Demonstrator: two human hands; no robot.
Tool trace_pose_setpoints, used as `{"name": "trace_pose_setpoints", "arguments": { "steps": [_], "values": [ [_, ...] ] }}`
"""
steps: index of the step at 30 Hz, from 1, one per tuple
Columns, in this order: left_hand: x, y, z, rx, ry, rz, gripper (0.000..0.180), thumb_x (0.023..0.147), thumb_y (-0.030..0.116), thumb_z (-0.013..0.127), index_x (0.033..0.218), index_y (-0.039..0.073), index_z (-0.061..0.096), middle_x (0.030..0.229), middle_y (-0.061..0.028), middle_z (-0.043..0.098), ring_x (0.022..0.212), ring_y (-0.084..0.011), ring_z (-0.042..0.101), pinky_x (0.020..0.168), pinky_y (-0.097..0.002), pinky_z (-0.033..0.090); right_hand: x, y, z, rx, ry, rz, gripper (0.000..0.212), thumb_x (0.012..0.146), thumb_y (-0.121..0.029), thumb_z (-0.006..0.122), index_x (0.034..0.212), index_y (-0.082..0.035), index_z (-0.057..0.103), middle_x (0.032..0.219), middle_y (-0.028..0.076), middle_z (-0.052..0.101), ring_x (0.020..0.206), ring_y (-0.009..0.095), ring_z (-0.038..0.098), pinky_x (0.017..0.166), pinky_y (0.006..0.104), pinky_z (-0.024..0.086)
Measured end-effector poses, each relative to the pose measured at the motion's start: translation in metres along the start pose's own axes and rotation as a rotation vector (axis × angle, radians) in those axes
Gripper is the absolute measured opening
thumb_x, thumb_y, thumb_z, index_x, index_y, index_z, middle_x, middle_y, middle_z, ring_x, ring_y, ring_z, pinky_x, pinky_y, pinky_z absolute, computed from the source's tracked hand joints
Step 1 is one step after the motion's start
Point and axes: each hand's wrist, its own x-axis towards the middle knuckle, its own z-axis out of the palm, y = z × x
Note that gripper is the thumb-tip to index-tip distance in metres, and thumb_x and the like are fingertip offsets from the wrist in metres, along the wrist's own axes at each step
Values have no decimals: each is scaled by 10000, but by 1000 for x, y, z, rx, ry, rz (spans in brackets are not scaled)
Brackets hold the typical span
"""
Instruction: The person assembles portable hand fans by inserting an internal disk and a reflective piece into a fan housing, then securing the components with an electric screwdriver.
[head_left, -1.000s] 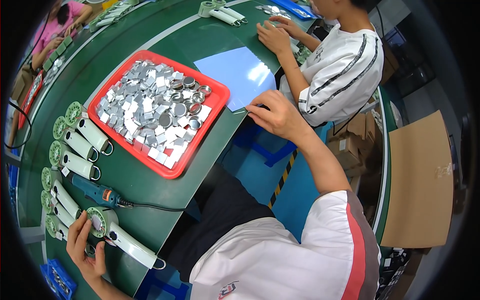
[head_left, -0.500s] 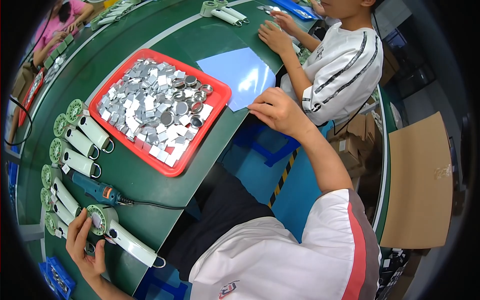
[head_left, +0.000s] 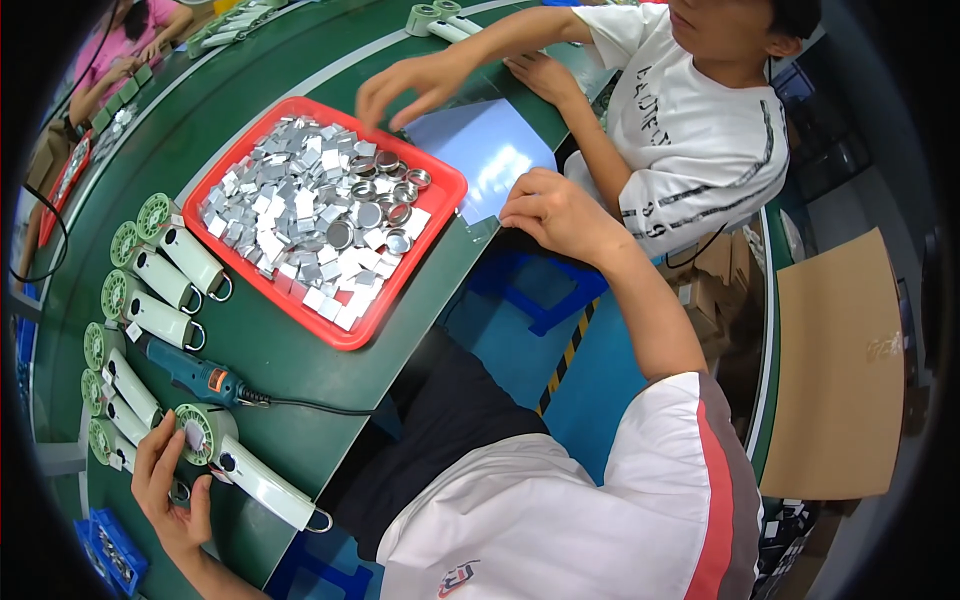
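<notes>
Fan (head_left: 258,480) lies outside red tray (head_left: 447,182) of squares (head_left: 270,241) and, seemingly, metal caps (head_left: 369,214).

Even bright light; glare on bluish sheet (head_left: 475,145); edges bent, rim black; co-worker's hand (head_left: 415,88) perhaps blurred.

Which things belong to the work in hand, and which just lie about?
Likely in the work:
pale green fan, left hand at its head
bluish sheet, right hand at its corner
red parts tray

Seemingly lying about:
teal power tool, unheld
brown cardboard
</notes>
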Motion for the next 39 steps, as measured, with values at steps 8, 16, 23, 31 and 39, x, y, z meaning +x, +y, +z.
{"name": "trace_pose_setpoints", "arguments": {
  "steps": [8, 16, 23, 31, 39],
  "values": [
    [-1, 2, -3, -6, 9, 5, 583, 874, 266, 797, 1341, -77, 741, 1430, -307, 695, 1295, -440, 708, 1137, -486, 535, -3, -5, 2, -93, 35, -86, 131, 914, -47, 843, 1003, -22, 750, 1014, 102, 721, 989, 301, 711, 897, 407, 582],
    [4, 1, 0, -25, 0, -4, 591, 875, 284, 803, 1343, -72, 742, 1424, -303, 703, 1292, -440, 709, 1133, -488, 530, -6, -1, 1, 49, 47, 55, 110, 956, -55, 818, 1007, -28, 725, 1000, 118, 724, 980, 320, 712, 896, 407, 573],
    [6, 5, -2, -28, 17, -12, 600, 873, 302, 810, 1344, -64, 746, 1412, -294, 718, 1280, -445, 715, 1130, -493, 527, 2, 1, -4, 137, 25, 235, 126, 998, -124, 797, 1040, -15, 748, 1003, 146, 784, 945, 343, 769, 861, 423, 609],
    [15, 5, 11, -63, 91, 30, 616, 790, 163, 898, 1356, -26, 743, 1384, -232, 758, 1223, -425, 747, 1078, -483, 581, -1, 8, -16, 104, 164, 231, 43, 1030, 0, 742, 1071, 3, 758, 1064, 104, 734, 940, 186, 711, 804, 315, 573],
    [7, 7, 8, -170, 170, 89, 607, 773, 43, 904, 1345, -36, 718, 1305, -216, 769, 1166, -406, 753, 1013, -460, 609, 79, -100, 3, 315, 139, 1, 119, 973, 79, 756, 1075, 20, 776, 878, 43, 681, 761, 102, 631, 681, 243, 484]
  ]
}}
